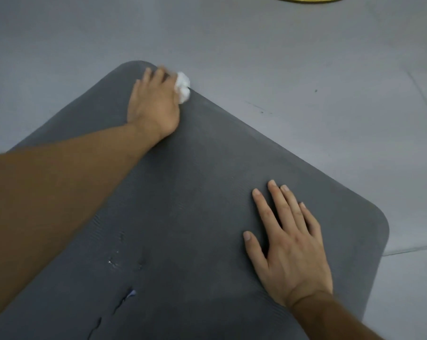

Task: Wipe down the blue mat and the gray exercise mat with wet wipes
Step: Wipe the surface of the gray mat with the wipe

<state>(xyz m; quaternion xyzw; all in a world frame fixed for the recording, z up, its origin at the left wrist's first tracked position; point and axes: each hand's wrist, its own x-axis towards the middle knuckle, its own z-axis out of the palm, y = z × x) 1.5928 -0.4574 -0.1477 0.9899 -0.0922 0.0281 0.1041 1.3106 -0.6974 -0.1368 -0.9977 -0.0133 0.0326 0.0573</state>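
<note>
My left hand (153, 104) grips the crumpled wipe (183, 87) at the far edge of the gray mat (195, 180), near its far corner; my right hand (288, 246) lies flat, fingers straight, near the right corner. I judge this mat is only partly wiped, and the blue mat is not in view. Beyond the edge is bare floor (305, 69), so the wipe can run freely toward my right hand.
</note>
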